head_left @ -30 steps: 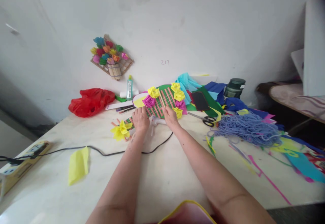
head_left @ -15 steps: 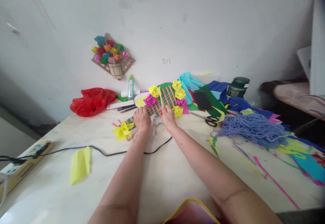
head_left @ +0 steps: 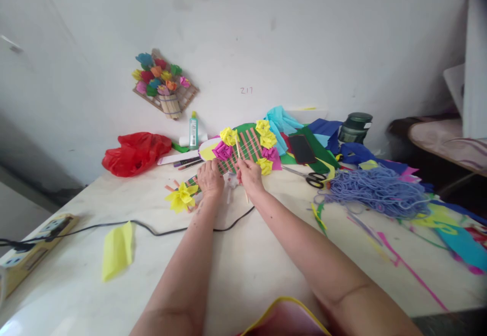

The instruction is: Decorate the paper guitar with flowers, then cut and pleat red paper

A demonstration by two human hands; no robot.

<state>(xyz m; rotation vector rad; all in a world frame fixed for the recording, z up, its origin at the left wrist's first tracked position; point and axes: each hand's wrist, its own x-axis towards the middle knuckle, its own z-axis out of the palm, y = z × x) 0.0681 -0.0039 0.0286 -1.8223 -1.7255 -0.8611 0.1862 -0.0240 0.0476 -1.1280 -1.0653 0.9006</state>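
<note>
A craft of pinkish sticks (head_left: 249, 143) woven over green lies at a slant at the back of the table. Yellow paper flowers (head_left: 263, 127) and magenta paper flowers (head_left: 222, 150) sit around its wide end, and a large yellow flower (head_left: 181, 197) marks its narrow end. My left hand (head_left: 210, 177) is closed over the narrow part. In my right hand (head_left: 250, 176), closed fingers grip a thin wooden stick (head_left: 237, 144), which points up across the craft. Its lower end shows beneath the hand. A clear object under my hands is mostly hidden.
Scissors (head_left: 315, 179), a phone (head_left: 302, 149) and a heap of blue yarn (head_left: 376, 193) lie to the right. At left are a red plastic bag (head_left: 136, 153), a glue bottle (head_left: 194, 132) and a power strip (head_left: 38, 244). A black cable (head_left: 167, 233) crosses the table.
The whole view has shifted slightly. My right hand and the stick have moved a little lower relative to the craft; my left hand keeps its place.
</note>
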